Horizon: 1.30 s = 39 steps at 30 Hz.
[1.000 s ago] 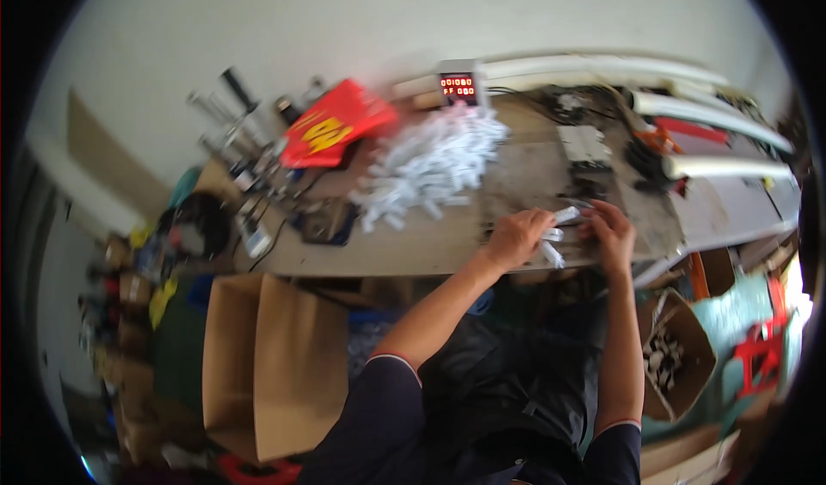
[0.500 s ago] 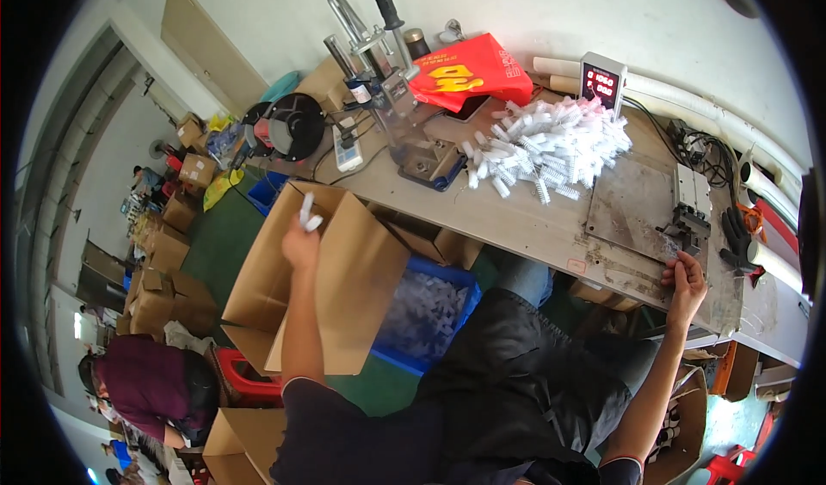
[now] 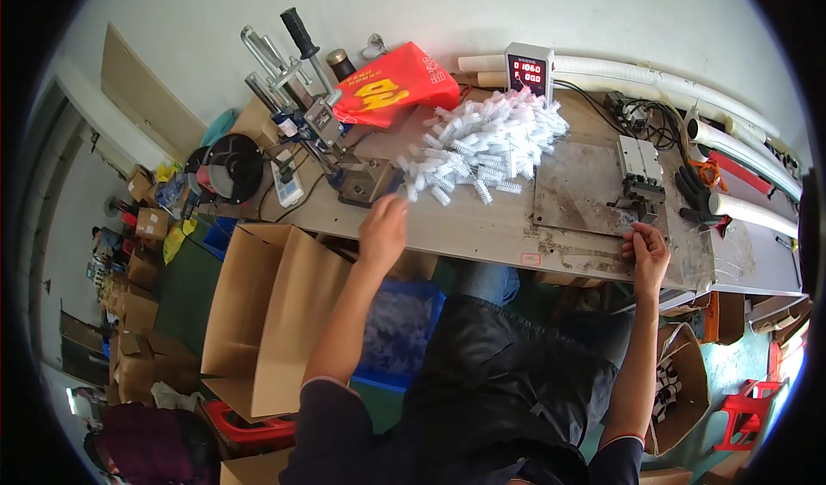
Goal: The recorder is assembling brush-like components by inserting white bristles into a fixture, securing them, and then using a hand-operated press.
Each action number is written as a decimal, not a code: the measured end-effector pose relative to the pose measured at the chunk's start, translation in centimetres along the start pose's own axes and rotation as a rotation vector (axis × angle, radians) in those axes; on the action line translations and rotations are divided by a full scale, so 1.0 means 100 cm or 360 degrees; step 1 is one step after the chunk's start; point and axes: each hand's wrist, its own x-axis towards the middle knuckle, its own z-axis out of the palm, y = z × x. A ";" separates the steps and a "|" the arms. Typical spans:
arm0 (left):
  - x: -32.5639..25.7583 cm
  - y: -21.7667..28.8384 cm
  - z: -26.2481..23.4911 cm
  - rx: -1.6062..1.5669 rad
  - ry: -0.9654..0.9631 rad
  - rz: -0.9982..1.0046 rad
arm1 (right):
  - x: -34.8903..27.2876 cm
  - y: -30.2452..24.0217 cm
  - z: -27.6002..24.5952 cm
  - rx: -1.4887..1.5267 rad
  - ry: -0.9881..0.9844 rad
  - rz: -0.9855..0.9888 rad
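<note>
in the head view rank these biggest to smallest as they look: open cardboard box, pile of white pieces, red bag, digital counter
1. open cardboard box, though it sits nearer the camera
2. pile of white pieces
3. red bag
4. digital counter

A loose heap of small white plastic tubes (image 3: 486, 141) lies on the workbench, at one o'clock from the left hand (image 3: 383, 231).

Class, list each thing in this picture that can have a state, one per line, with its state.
Left hand: empty, fingers spread, over the bench edge near the white pieces.
Right hand: curled at the metal plate's corner.
White pieces: heaped loose.
Cardboard box: flaps open.
Counter: lit.
Red bag: lying crumpled.
</note>
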 end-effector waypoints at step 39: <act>0.083 0.075 0.103 -0.1687 0.0182 -0.0674 | 0.000 0.008 0.011 -0.0185 0.0075 0.0011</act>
